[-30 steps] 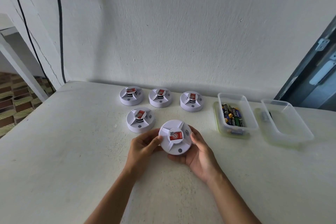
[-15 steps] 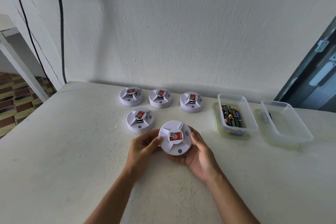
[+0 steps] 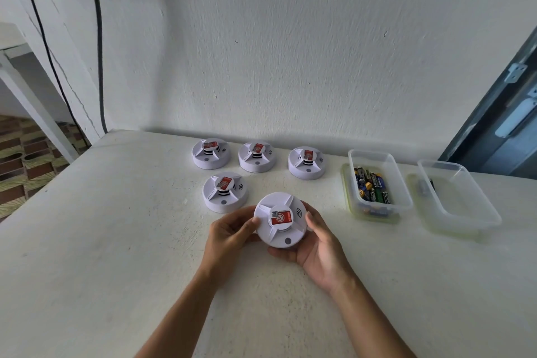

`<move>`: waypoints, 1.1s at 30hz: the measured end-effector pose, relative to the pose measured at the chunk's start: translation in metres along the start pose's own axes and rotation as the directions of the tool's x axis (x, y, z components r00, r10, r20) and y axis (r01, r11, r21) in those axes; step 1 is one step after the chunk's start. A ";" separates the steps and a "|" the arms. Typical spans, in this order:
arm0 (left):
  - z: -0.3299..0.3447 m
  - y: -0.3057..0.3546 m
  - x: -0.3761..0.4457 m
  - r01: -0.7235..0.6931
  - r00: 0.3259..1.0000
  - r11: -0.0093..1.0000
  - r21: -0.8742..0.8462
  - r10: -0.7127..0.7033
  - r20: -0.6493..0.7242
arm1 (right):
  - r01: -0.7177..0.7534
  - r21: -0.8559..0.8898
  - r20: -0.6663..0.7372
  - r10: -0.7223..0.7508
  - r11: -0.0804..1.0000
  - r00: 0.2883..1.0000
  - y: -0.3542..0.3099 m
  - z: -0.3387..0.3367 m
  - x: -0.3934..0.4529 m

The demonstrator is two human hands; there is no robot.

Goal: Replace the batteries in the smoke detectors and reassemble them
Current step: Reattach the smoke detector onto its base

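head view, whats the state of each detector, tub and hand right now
held detector: closed, face up, gripped by both hands
left hand: grips its left edge
right hand: cradles it from below
four other detectors: closed, face up on table
left tub: open, holds batteries
right tub: open, nearly empty

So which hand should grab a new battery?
Probably the right hand: the battery tub sits on its side, while the left hand can keep holding the smoke detector.
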State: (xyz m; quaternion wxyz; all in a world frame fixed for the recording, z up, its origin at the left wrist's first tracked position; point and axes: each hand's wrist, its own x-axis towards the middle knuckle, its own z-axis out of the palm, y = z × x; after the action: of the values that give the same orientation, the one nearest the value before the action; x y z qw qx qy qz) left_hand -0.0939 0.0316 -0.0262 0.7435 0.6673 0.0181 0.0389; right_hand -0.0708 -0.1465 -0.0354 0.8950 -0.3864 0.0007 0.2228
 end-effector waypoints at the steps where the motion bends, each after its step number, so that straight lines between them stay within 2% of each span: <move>1: 0.000 0.000 0.000 -0.002 1.000 1.000 0.000 0.002 0.000 | 0.001 -0.003 0.000 -0.001 1.000 1.000 0.000 0.000 0.000; 33: 0.000 -0.001 -0.001 0.001 1.000 1.000 0.002 -0.001 0.017 | 0.008 -0.020 -0.060 -0.009 1.000 0.998 0.002 -0.002 0.001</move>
State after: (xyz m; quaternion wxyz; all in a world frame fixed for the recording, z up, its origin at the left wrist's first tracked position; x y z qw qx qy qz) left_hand -0.0946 0.0319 -0.0269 0.7430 0.6684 0.0122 0.0326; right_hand -0.0705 -0.1467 -0.0382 0.8916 -0.4018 0.0235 0.2073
